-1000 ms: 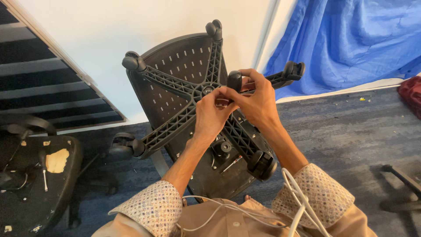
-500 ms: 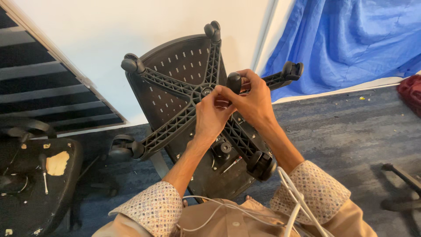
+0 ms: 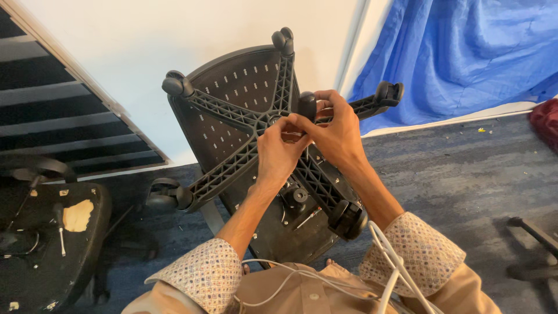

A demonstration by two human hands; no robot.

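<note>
An upturned black office chair leans on the wall, its five-armed wheel base point(image 3: 232, 166) facing me with a caster at each tip. My left hand point(image 3: 278, 152) and my right hand point(image 3: 337, 135) meet at the hub of the base. My right hand grips a black rounded tool handle point(image 3: 307, 105) that sticks up beside the hub. My left hand pinches a small part just below that handle, touching the right fingers; what it pinches is hidden. The chair's seat underside point(image 3: 290, 227) with its mechanism shows below my wrists.
A second black seat point(image 3: 46, 244) with torn foam and a screwdriver lies at the left. A blue cloth point(image 3: 465, 52) hangs at the back right. Another chair leg point(image 3: 532, 232) lies on the carpet at right. White cables point(image 3: 389, 261) hang from my chest.
The black handle has shifted slightly left, closer to the hub, and my fingers have closed in tighter around it. The chair base has stayed put.
</note>
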